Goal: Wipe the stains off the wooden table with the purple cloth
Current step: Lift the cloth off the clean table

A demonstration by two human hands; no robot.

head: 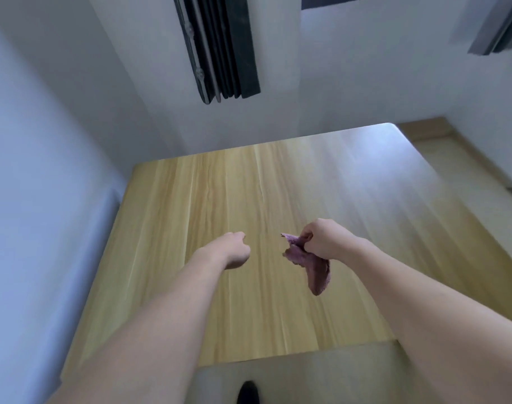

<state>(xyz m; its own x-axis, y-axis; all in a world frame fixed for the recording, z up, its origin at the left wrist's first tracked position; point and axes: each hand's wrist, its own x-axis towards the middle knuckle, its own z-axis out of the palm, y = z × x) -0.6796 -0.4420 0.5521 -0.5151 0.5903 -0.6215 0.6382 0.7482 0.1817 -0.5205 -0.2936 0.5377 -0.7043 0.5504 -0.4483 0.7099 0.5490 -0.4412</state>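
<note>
One view only, from the head, looking down past both forearms. The right hand has its fingers pinched closed on the cloth, gripping it near one bunched end; the rest hangs down and toward the person from those fingers, long axis roughly vertical, lifted off the surface as far as I can judge (no contact shows). The left hand is loosely curled and holds nothing, level with the right and just to its left, with a gap of bare wood between them. No stains are plain to me on the wood; glare washes out the far right part. The right hand is the one placed to bring the cloth down flat and wipe; the left is near enough to spread it first.
</note>
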